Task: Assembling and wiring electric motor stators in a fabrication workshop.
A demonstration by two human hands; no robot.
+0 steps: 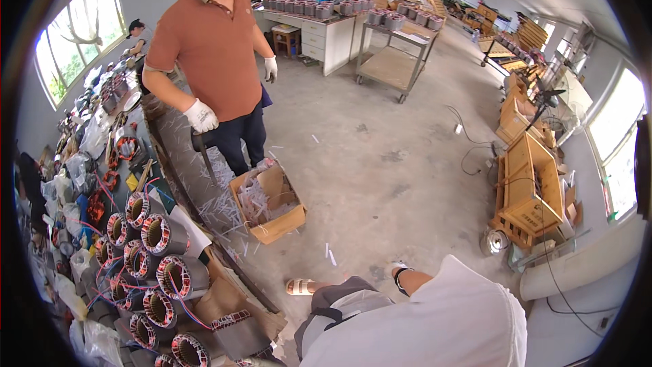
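Neither of my hands shows; my white shirt, shorts and sandalled feet fill the lower middle. Nearest my left side is a motor stator (pixel 239 334), a grey cylinder with red and white slot ends, lying tilted at the bench's near edge by brown cardboard (pixel 227 285). Several more stators, one a grey cylinder with a copper-lined bore (pixel 182 276), stand grouped on the bench, with red and blue wires trailing from some. A co-worker in a brown shirt stands beyond, one white-gloved hand (pixel 202 116) at a dark chair-like thing, the other glove (pixel 271 69) hanging.
An open cardboard box (pixel 278 221) holding pale strips sits on the floor, with paper strips (pixel 221 207) scattered beside it. A metal cart (pixel 397 61) carries stators. Wooden crates (pixel 533 187), a fan (pixel 547 98) and cables line the right wall. Another person sits far left.
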